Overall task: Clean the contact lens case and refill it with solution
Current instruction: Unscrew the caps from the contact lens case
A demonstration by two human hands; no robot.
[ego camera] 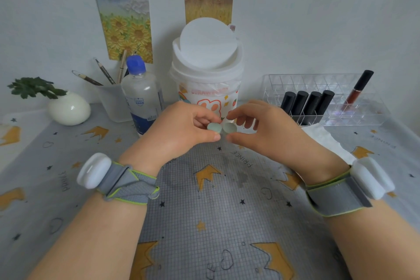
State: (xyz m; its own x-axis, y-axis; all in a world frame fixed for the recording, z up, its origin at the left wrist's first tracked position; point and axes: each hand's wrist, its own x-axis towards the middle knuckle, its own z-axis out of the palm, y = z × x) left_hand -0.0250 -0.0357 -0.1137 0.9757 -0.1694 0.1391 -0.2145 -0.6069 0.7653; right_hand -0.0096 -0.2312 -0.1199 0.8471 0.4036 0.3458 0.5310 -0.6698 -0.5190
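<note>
**Contact lens case: axis and grip check before uncapping**

Use the white bin (206,70) at the back of the bench (204,211) as your reference for every position below.

1. Left of the bin: the solution bottle (143,98) stands upright with its blue cap on, just beside the bin. Neither hand touches it. Your left hand is the nearer one to it.

2. In front of the bin, left side: your left hand (181,127) is curled, and its fingers pinch the left cap (214,128) between thumb and forefinger.

3. Directly in front of the bin: the contact lens case (222,129) is held off the bench, between both hands. Its long axis runs left to right, so one cap faces each hand. Both pale green caps are on the case. Whether either is loosened cannot be told from this view.

4. In front of the bin, right side: your right hand (261,129) mirrors the left. Its fingers close on the right cap (230,127), thumb below and forefinger above.

5. Right of the bin and nearer to you: a white tissue (322,138) lies flat on the bench, close to the right wrist.

Judgement: the task is at an early stage, with opening the caps likely the step in hand. Because the case lies crosswise, each cap sits at its own hand's fingertips. To unscrew one cap, steady the case with the opposite hand. Keep the axis level, as the wells may hold liquid.
</note>
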